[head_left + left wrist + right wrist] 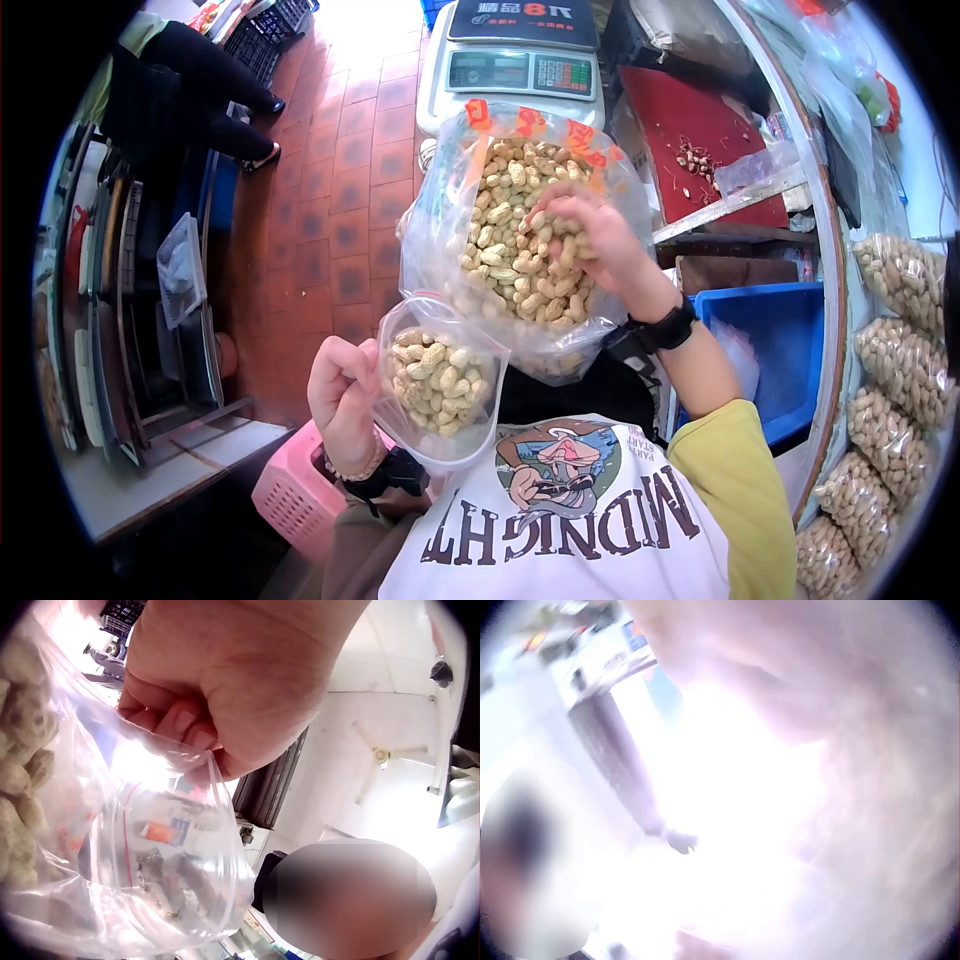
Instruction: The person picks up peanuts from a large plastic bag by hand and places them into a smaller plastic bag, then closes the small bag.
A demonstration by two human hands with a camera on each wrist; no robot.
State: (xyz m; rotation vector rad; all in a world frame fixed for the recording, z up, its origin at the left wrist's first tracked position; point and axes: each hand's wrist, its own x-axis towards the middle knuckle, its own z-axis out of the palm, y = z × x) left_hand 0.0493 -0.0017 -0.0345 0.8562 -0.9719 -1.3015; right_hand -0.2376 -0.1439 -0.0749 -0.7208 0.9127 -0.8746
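My left hand (345, 395) pinches the rim of a small clear zip bag (492, 352) at its left side. Unshelled peanuts (440, 380) fill the lower part of that bag, and its mouth gapes toward me. In the left wrist view, curled fingertips (182, 722) grip the plastic edge. A large clear sack (430, 235) with orange lettering stands in front of me, full of peanuts (497, 225). Over its right part my right hand (600, 235) curls its fingers round a handful of peanuts (568, 243). Glare washes out most of the right wrist view.
A digital scale (520, 72) stands beyond the sack. To the right are a red board (735, 195) with scraps, a blue crate (765, 400) and several packed bags of peanuts (900, 365). A pink basket (300, 490) sits lower left; another person (190, 90) stands at upper left.
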